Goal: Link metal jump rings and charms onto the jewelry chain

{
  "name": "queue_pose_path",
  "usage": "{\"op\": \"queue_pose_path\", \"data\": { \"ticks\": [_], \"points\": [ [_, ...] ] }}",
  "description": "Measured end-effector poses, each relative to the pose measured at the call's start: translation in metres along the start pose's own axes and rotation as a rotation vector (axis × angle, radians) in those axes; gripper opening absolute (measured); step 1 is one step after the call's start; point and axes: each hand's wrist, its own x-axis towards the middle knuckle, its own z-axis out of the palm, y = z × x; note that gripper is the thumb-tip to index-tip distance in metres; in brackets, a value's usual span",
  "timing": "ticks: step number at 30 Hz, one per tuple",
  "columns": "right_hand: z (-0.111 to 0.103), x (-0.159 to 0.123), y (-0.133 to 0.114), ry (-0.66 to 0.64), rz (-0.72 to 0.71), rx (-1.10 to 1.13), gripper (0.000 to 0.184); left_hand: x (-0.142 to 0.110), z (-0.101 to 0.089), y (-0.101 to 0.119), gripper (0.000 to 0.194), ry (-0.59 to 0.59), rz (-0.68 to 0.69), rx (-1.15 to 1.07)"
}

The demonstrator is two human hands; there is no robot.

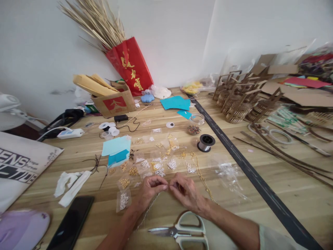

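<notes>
My left hand [151,189] and my right hand [187,193] meet fingertip to fingertip above the table, both closed in a pinch. A thin silvery chain [148,209] runs from beneath the left thumb down along the forearm. Whatever lies between my right fingertips is too small to name. Below the hands, scissors [191,229] with cream handles lie with their blades to the left. Just beyond the fingers are small bags of silver beads [159,171] and gold findings [133,171]. A gold chain [203,178] lies beside my right hand and passes behind the forearm.
A wire spool [206,143] and a jar of beads [194,129] stand at mid-right. A dark strip [234,158] crosses the table. Small woven baskets [235,100] crowd the back right. A phone [71,222] lies at left; a cardboard box [114,104] stands behind.
</notes>
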Motion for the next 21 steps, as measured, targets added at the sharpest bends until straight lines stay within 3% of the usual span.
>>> {"op": "queue_pose_path", "data": {
  "ticks": [21],
  "points": [
    [0.0006, -0.0007, 0.0017, 0.003, -0.001, 0.008, 0.016, -0.0003, 0.0022, 0.0044, 0.014, -0.008, 0.015, -0.005]
  ]
}}
